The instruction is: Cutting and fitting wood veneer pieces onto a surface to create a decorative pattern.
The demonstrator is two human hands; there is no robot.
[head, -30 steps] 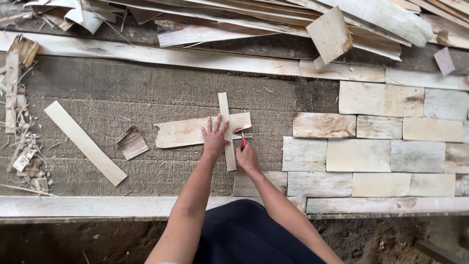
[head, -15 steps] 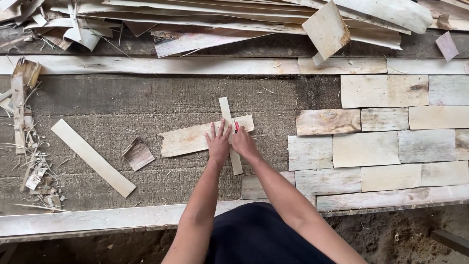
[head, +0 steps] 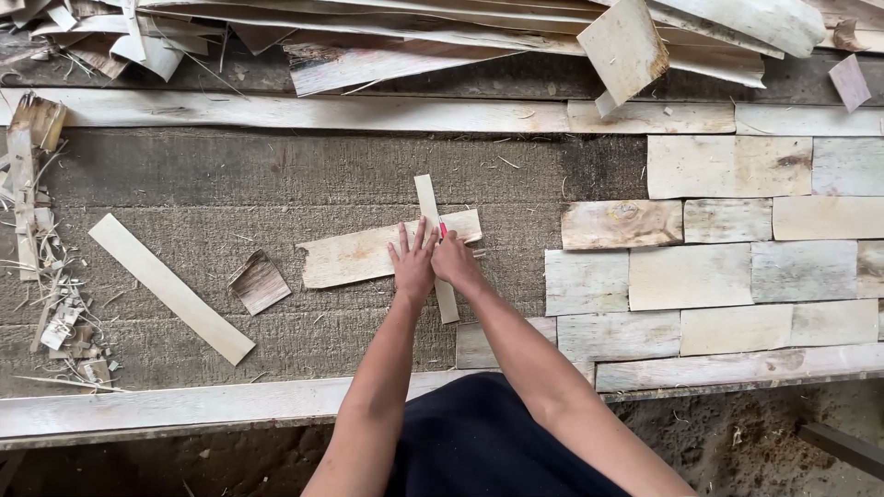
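While my left hand [head: 412, 267] lies flat with fingers spread on the wood sheet [head: 368, 254], my right hand [head: 454, 260] is closed around a small red tool [head: 443, 230], pressing it beside the narrow strip [head: 435, 241] laid upright across that sheet. Both hands sit side by side, touching, in the middle of the tabletop [head: 304, 175]. A long slat [head: 170, 287] and a small scrap [head: 259, 283] lie to my left; trimmed pieces [head: 727, 239] are packed in rows on my right.
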